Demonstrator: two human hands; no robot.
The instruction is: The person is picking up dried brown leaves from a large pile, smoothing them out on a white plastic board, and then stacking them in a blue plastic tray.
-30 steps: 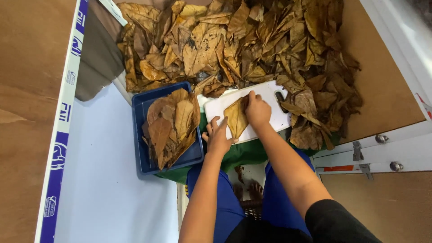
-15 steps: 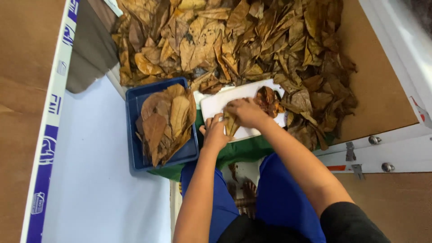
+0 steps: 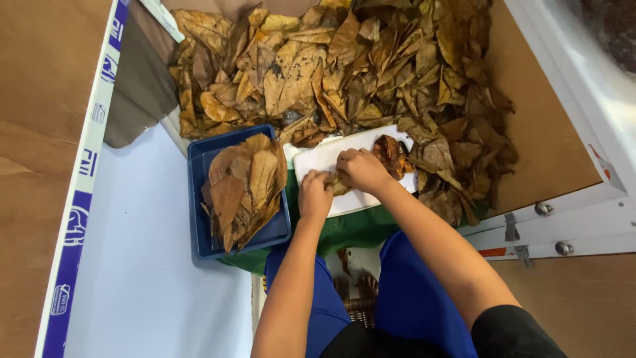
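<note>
A white board [image 3: 318,159] lies across my lap at the near edge of a big heap of dry brown leaves [image 3: 344,73]. My left hand [image 3: 315,193] and my right hand [image 3: 361,170] meet over the board and both pinch a small folded dry leaf [image 3: 336,183] between them. A crumpled dark brown leaf [image 3: 391,154] rests on the board's right part, just beyond my right hand. To the left stands a blue tray [image 3: 199,166] holding several flattened leaves [image 3: 242,189].
A green cloth [image 3: 351,229] hangs under the board. White surface [image 3: 146,265] spreads to the left, bordered by a blue and white strip [image 3: 83,199]. Brown board [image 3: 550,152] and a white frame with bolts [image 3: 563,225] lie to the right.
A second ago my right hand pressed a flat tan leaf on the board. That leaf is now folded small between both hands, and a dark crumpled leaf shows on the board's right side.
</note>
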